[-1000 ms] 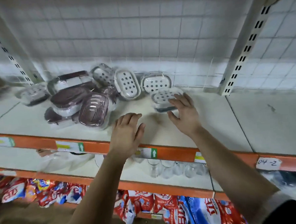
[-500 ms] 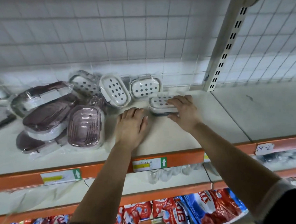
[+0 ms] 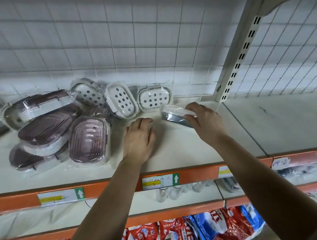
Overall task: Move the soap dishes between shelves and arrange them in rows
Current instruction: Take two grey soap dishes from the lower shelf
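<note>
Gripping a wrapped soap dish [image 3: 175, 116] tilted at one o'clock, the right hand [image 3: 204, 122] seems to be extending the row of white dishes [image 3: 121, 100] at twelve, while the left hand [image 3: 138, 139] rests flat with fingers relaxed and the brown pile [image 3: 87, 140] at nine looks unsorted.

Shelf [image 3: 183, 148]: cream board, orange front edge, wire grid [image 3: 132, 47] at back.
Purple soap dishes [image 3: 87, 138]: wrapped heap, left of the fingers [image 3: 145, 121] of the left hand [image 3: 138, 139], palm-down on the shelf.
White soap dishes [image 3: 121, 100]: three, propped against the grid, just beyond those fingers.
Grey-based soap dish [image 3: 174, 117]: tilted, pinched in the fingers [image 3: 195, 107] of the right hand [image 3: 205, 121]; contact with shelf unclear.
</note>
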Available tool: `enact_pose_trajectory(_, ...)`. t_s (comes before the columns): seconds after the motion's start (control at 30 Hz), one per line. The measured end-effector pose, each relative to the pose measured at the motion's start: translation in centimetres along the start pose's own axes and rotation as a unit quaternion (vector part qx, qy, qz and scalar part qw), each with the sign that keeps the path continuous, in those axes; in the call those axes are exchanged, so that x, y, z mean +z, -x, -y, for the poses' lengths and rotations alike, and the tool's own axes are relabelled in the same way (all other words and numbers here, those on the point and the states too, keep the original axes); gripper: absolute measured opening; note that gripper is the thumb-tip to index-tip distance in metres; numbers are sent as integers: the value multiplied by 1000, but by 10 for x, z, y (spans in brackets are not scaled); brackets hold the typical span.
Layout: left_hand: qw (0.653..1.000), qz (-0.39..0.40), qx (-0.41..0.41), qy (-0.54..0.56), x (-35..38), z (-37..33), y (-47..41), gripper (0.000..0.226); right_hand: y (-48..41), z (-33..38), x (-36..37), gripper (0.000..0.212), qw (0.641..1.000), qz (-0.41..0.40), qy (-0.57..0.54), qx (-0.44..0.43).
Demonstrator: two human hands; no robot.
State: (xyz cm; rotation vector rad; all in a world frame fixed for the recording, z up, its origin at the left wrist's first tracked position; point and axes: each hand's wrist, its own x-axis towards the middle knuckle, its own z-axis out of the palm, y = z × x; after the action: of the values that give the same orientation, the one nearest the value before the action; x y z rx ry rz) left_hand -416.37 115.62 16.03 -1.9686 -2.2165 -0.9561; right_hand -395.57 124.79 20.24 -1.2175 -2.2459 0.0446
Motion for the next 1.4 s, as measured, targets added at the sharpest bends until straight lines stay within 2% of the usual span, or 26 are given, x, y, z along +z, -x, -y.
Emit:
enact_pose_trajectory(0.27, 1000, 4, -7, 14, 2, 2, 0, 55, -23, -7, -8, 29, 996, 71, 33, 48)
enact_pose_trajectory(0.4, 1000, 9, -5, 10, 2, 3, 1, 54, -25, -17, -4, 53, 991, 107, 2, 79)
enact_pose_trajectory(0.57, 1000, 12, 15, -14, 3, 0, 1, 52, -20, -34, 1, 48, 982, 15, -89, 165)
enact_pose_trajectory(0.7, 999, 13, 33, -36, 3, -3, 1, 50, -14, -51, 8, 47, 973, -6, -48, 227)
enact_pose_trajectory(0.77, 998, 15, 44, -41, 3, -7, -1, 50, -6, -61, 16, 45, 980, -13, -29, 196)
enact_pose_trajectory(0.87, 997, 12, 54, -47, 3, -10, -6, 48, 4, -72, 27, 47, 989, -10, -60, 137)
enact_pose_trajectory(0.97, 997, 4, 41, -59, 4, -6, -16, 47, 4, -75, 31, 63, 989, -3, -70, 134)
enact_pose_trajectory(1.1, 997, -23, 35, -68, 6, -4, -48, 35, 6, -70, 25, 73, 993, 14, -45, 106)
enact_pose_trajectory(1.2, 996, -44, 40, -68, 9, -3, -77, 35, 7, -67, 23, 78, 994, 14, -25, 105)
enact_pose_trajectory(1.4, 996, -44, -68, -44, 14, 0, -125, 45, 6, -69, 28, 74, 996, 6, -8, 84)
